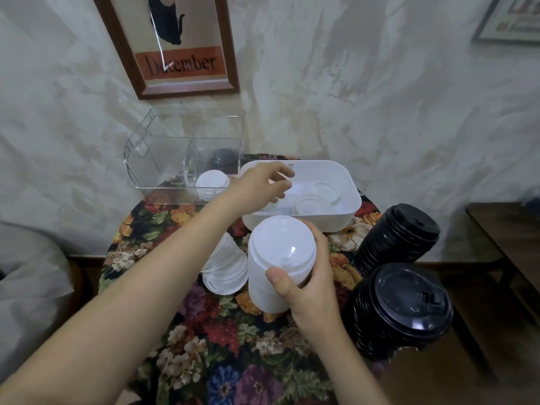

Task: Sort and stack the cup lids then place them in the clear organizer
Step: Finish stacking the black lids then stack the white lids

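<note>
At frame centre the right hand [309,287] gripped a white lid stack [280,249], long axis near upright, top lid facing the camera. The left hand [263,182] curled over the white bin [347,182] above; its grasp was unclear. Black lid stacks [403,302] crowded the right; tablecloth [233,361] lay open below.
</note>
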Tool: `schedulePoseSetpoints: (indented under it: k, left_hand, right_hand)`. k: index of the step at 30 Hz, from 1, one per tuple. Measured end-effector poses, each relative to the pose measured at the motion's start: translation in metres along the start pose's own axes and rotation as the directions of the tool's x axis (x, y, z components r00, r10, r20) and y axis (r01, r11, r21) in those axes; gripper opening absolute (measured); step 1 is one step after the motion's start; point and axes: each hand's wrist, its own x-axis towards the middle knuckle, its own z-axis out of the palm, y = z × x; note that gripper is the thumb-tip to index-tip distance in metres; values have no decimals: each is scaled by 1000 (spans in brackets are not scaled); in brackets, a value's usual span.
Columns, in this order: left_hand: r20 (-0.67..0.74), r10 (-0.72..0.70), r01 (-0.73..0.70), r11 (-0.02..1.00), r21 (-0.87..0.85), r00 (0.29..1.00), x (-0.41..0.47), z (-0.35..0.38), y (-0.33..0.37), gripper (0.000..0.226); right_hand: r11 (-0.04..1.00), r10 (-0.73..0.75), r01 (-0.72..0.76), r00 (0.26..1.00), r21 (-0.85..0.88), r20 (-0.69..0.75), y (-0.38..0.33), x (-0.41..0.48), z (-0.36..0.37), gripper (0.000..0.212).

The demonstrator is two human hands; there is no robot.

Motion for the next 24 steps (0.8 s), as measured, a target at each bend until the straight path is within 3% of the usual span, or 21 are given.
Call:
schedulePoseSetpoints:
  k: [5, 7, 12, 18, 24]
  left_hand:
    - [244, -125, 6, 898, 439, 962, 45, 28, -5, 49]
    - [273, -177, 14, 859, 511, 945, 54, 35, -10, 51]
    - [308, -240, 107, 914, 391, 921, 64, 39, -20, 9]
    - [287, -277, 266, 961, 75, 917, 56, 35, -20, 21]
    - [162, -222, 238, 968, -82, 961, 44, 26, -9, 26]
  right_hand:
    - [999, 38, -38, 999, 12, -16, -2, -1, 0, 86]
    - [998, 60, -60, 998, 28, -13, -4, -2, 0, 91]
    - [999, 44, -44, 999, 24, -3, 0, -1, -3, 85]
    - [999, 29, -30, 999, 37, 13, 3, -1, -3, 89]
    - [997, 54, -54, 999, 49, 4, -2, -1, -2, 98]
